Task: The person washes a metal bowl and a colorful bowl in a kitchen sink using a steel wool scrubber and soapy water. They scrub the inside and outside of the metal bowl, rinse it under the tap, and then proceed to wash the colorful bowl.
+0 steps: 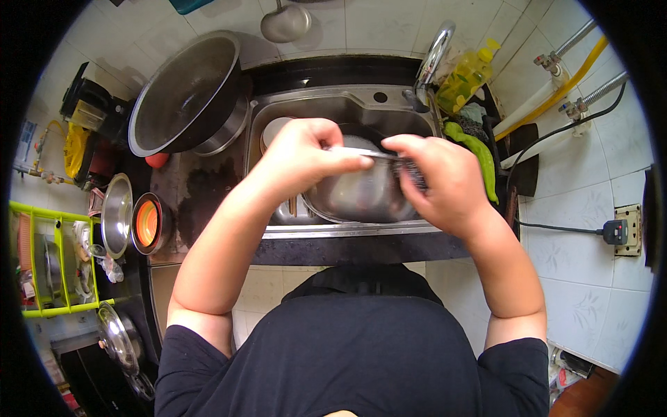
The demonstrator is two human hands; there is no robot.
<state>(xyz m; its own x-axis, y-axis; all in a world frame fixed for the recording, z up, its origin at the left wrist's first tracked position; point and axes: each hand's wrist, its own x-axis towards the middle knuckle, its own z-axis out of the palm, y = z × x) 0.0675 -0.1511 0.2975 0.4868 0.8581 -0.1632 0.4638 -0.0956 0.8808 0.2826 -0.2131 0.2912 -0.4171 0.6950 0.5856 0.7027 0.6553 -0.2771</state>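
Above the sink (333, 99), my left hand (300, 154) pinches one end of a thin silver metal utensil (354, 151) between thumb and fingers. Its exact kind is hidden by my hands and blur. My right hand (450, 179) is closed around a dark, wiry scouring pad (415, 175), pressed against the utensil's other end. Below both hands sits a large shiny metal basin (361, 194) in the sink. A pale round dish (276, 129) shows behind my left wrist, and thin brown sticks (292, 206) lie beside the basin.
The faucet (436, 55) rises at the sink's back right, near a yellow soap bottle (469, 76) and a green cloth (476, 149). A big dark wok (184, 94) rests on a pot at left. Metal bowls (117, 215) and a green rack (59, 260) stand farther left.
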